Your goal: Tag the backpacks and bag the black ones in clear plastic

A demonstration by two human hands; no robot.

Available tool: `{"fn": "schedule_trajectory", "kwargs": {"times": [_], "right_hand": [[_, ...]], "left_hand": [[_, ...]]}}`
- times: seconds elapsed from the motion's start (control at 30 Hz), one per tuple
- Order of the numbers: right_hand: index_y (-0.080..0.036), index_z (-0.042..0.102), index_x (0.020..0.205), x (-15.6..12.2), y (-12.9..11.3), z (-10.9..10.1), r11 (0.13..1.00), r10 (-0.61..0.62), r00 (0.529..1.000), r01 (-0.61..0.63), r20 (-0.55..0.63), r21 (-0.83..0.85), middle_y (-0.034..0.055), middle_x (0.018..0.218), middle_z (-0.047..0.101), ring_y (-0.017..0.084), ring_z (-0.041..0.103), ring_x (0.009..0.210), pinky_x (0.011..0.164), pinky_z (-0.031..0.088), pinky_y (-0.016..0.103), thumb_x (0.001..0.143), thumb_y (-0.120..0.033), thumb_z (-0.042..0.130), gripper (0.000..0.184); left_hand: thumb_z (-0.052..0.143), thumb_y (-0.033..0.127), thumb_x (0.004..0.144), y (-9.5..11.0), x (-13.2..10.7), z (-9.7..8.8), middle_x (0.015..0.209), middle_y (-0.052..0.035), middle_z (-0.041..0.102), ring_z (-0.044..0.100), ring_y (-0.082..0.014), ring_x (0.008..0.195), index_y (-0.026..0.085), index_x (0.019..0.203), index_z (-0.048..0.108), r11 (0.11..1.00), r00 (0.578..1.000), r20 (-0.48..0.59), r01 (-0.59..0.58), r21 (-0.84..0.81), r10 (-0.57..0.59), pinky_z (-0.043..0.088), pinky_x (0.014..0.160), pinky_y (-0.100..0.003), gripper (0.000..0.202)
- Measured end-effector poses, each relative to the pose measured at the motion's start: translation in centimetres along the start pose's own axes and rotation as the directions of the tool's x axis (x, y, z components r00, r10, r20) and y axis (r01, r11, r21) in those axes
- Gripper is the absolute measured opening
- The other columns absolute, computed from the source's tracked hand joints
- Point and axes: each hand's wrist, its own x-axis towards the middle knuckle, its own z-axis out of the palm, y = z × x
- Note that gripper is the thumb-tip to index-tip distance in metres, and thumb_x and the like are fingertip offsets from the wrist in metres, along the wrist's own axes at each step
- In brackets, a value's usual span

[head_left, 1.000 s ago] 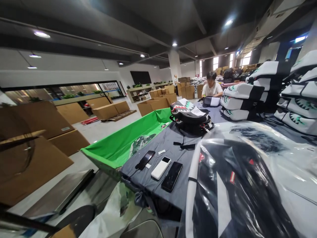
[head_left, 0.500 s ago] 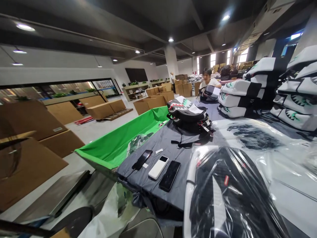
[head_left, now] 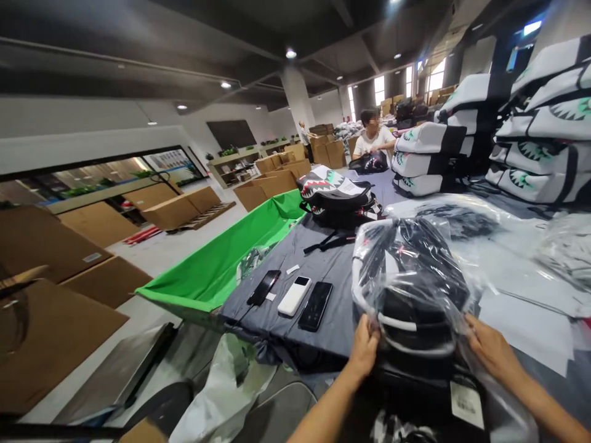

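A black backpack with white trim [head_left: 415, 363] is directly in front of me, its far part inside a clear plastic bag [head_left: 369, 231]. On the near left, my left hand [head_left: 365, 343] is closed on the edge of the bag, close against the backpack. Across from it, my right hand [head_left: 492, 344] grips the bag's edge with bent fingers. A white label with a barcode [head_left: 466, 403] hangs at the backpack's near right. Its nearest part runs out of the picture.
Two dark phones [head_left: 316, 306] and a white power bank [head_left: 294, 296] lie left on the grey-covered table. Beyond are stacked shark-face backpacks [head_left: 339, 184] and tall white piles [head_left: 429, 138]. A green-lined bin [head_left: 203, 277] borders the table. A co-worker [head_left: 372, 136] handles a dark bag.
Both my hands have come into view, gripping the plastic bag. The bagged backpack now shows farther up the table, with its black near end and label visible. The co-worker sits more upright.
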Motion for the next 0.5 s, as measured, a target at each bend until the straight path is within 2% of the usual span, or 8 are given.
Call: {"fn": "schedule_trajectory", "kwargs": {"times": [0.07,0.13,0.2,0.23,0.3,0.37,0.43,0.5], "right_hand": [[-0.025,0.065,0.084,1.9,0.3,-2.5,0.998,-0.04,0.999,0.039,-0.027,-0.05,0.0109,0.092,0.075,0.031,0.072,0.086,0.079,0.057,0.039,0.078,-0.05,0.04,0.036],[-0.023,0.064,0.085,2.2,1.1,-5.0,0.993,0.017,0.992,-0.031,-0.125,-0.11,0.0142,0.093,0.074,0.029,0.071,0.083,0.074,0.055,0.037,0.08,-0.055,0.039,0.041],[-0.022,0.064,0.082,0.9,2.3,-6.4,0.983,0.098,0.983,-0.119,-0.153,-0.14,0.0153,0.084,0.073,0.029,0.07,0.074,0.067,0.053,0.037,0.085,-0.061,0.035,0.049],[-0.022,0.064,0.08,-0.2,2.7,-6.5,0.979,0.135,0.983,-0.151,-0.124,-0.138,0.0148,0.079,0.072,0.029,0.07,0.071,0.066,0.053,0.037,0.086,-0.064,0.032,0.053],[-0.021,0.068,0.082,-2.7,3.0,-5.8,0.971,0.202,0.979,-0.205,-0.032,-0.125,0.0132,0.078,0.074,0.031,0.071,0.072,0.067,0.054,0.039,0.085,-0.068,0.033,0.059],[-0.021,0.071,0.094,-5.1,2.3,-4.2,0.956,0.252,0.967,-0.241,0.048,-0.166,0.0126,0.088,0.077,0.034,0.073,0.08,0.07,0.057,0.041,0.081,-0.073,0.043,0.061],[-0.017,0.07,0.111,-6.9,1.0,-2.5,0.932,0.234,0.97,-0.204,0.068,-0.3,0.0157,0.104,0.076,0.037,0.073,0.092,0.075,0.059,0.044,0.075,-0.072,0.056,0.067],[-0.011,0.066,0.121,-8.0,0.2,-1.4,0.876,0.18,0.983,-0.14,0.042,-0.462,0.0211,0.116,0.072,0.038,0.072,0.095,0.074,0.059,0.045,0.08,-0.061,0.056,0.066]], "left_hand": [[0.079,0.048,0.073,0.9,1.9,-1.7,0.086,-0.0032,0.069,0.066,-0.0182,0.078,0.017,0.084,0.065,1.0,0.995,-0.104,-0.003,-0.002,0.003,0.054,0.079,-0.03,0.035],[0.067,0.054,0.083,0.9,2.5,-3.9,0.087,-0.001,0.065,0.061,-0.013,0.067,0.017,0.091,0.06,1.0,0.971,-0.24,0.017,-0.017,-0.021,0.049,0.064,-0.025,0.038],[0.05,0.064,0.091,0.0,1.0,-5.1,0.082,-0.0009,0.064,0.057,-0.0113,0.057,0.017,0.094,0.057,0.997,0.942,-0.329,0.061,-0.047,-0.073,0.042,0.053,-0.023,0.048],[0.041,0.071,0.092,-0.6,-0.4,-4.9,0.077,-0.0027,0.064,0.056,-0.0124,0.053,0.016,0.092,0.057,0.992,0.938,-0.324,0.103,-0.075,-0.122,0.041,0.049,-0.024,0.057],[0.03,0.082,0.088,-1.8,-3.8,-2.6,0.071,-0.0097,0.067,0.06,-0.0179,0.053,0.013,0.085,0.06,0.965,0.952,-0.183,0.221,-0.141,-0.245,0.045,0.048,-0.028,0.075],[0.046,0.082,0.083,-2.6,-7.0,1.5,0.087,-0.0177,0.073,0.069,-0.0233,0.072,0.009,0.095,0.068,0.929,0.938,0.168,0.329,-0.169,-0.302,0.054,0.065,-0.034,0.076],[0.07,0.06,0.078,-2.8,-9.1,6.1,0.106,-0.015,0.073,0.067,-0.021,0.085,0.011,0.116,0.069,0.976,0.899,0.392,0.219,-0.021,-0.193,0.053,0.08,-0.032,0.062],[0.075,0.04,0.075,-2.6,-10.0,9.8,0.105,-0.0097,0.073,0.061,-0.0176,0.078,0.015,0.128,0.066,0.987,0.884,0.451,0.062,0.147,-0.122,0.05,0.078,-0.031,0.059]]}}
